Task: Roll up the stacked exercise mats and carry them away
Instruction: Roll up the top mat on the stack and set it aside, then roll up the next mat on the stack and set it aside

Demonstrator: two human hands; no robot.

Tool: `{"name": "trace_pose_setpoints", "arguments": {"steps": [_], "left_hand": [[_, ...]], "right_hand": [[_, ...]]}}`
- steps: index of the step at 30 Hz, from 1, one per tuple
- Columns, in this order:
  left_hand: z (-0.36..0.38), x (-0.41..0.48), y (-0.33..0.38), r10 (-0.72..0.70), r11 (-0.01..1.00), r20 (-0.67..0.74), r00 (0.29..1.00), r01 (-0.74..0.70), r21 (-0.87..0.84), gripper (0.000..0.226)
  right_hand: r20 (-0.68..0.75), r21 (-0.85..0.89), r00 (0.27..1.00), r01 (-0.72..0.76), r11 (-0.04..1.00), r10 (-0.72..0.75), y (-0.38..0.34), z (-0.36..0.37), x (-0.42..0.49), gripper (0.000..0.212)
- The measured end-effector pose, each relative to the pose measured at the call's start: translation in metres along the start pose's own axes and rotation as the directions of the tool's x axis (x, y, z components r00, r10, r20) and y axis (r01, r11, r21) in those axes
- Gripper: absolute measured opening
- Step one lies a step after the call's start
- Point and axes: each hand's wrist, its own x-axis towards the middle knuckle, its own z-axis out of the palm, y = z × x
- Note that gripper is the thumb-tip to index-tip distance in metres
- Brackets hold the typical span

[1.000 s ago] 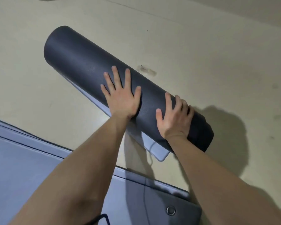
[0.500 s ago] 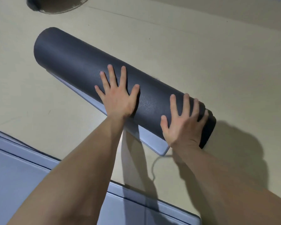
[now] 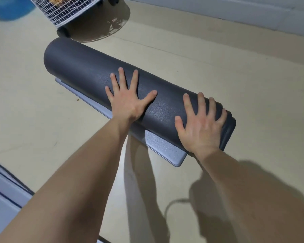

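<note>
Head view: dark rolled mat [image 3: 88, 71], foam, light, springy; left hand [image 3: 128, 102], right hand [image 3: 200, 127] flat on top, fingers [image 3: 120, 74] splayed, gripping nothing; best clasped around both ends

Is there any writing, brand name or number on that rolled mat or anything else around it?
None can be read.
The dark rolled mat shows only plain texture.
The grey flap under it is blank.
The white wire basket holds something orange, too blurred to show any label.
</note>
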Motion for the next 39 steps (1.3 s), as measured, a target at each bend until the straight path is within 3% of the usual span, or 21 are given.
{"name": "trace_pose_setpoints", "arguments": {"steps": [5,10,13,16,18,21,23,27,31,34,39], "left_hand": [[-0.036,-0.019,0.017,-0.005,0.991,0.151,0.989,-0.015,0.133,0.073],[-0.055,-0.115,0.02,0.036,0.994,0.296,0.955,-0.065,0.091,0.071],[-0.061,-0.193,0.008,-0.04,0.997,0.41,0.911,0.009,0.077,0.073],[-0.056,-0.278,-0.019,-0.198,0.979,0.473,0.859,0.197,0.051,0.088],[-0.046,-0.349,-0.044,-0.364,0.923,0.481,0.798,0.379,0.069,0.103],[-0.03,-0.465,-0.078,-0.618,0.771,0.418,0.666,0.619,0.152,0.123],[-0.021,-0.517,-0.09,-0.683,0.701,0.436,0.586,0.693,0.167,0.132],[-0.004,-0.526,-0.098,-0.662,0.713,0.396,0.637,0.697,0.07,0.127],[0.0,-0.527,-0.098,-0.656,0.719,0.349,0.669,0.695,0.02,0.115],[0.0,-0.531,-0.098,-0.637,0.734,0.338,0.693,0.679,-0.008,0.11],[0.002,-0.597,-0.1,-0.526,0.809,0.243,0.815,0.568,-0.154,0.081]], "right_hand": [[0.245,0.097,0.967,0.048,0.994,-0.071,0.007,-0.036,0.006,0.071],[0.265,0.009,0.941,0.217,0.976,-0.211,0.036,-0.09,-0.056,0.072],[0.346,0.017,0.898,0.284,0.959,-0.272,0.055,-0.113,-0.105,0.072],[0.405,0.091,0.863,0.291,0.952,-0.302,0.053,-0.124,-0.151,0.07],[0.478,0.149,0.775,0.392,0.908,-0.413,0.033,-0.117,-0.193,0.069],[0.527,0.248,0.585,0.588,0.769,-0.617,-0.013,-0.085,-0.267,0.069],[0.525,0.304,0.488,0.658,0.689,-0.698,-0.047,-0.058,-0.319,0.068],[0.456,0.306,0.481,0.705,0.64,-0.748,-0.079,-0.004,-0.4,0.065],[0.338,0.217,0.571,0.726,0.652,-0.748,-0.071,0.03,-0.428,0.068],[0.305,0.132,0.598,0.744,0.655,-0.741,-0.072,0.042,-0.428,0.073],[0.305,0.056,0.61,0.755,0.653,-0.731,-0.071,0.039,-0.432,0.077]]}}
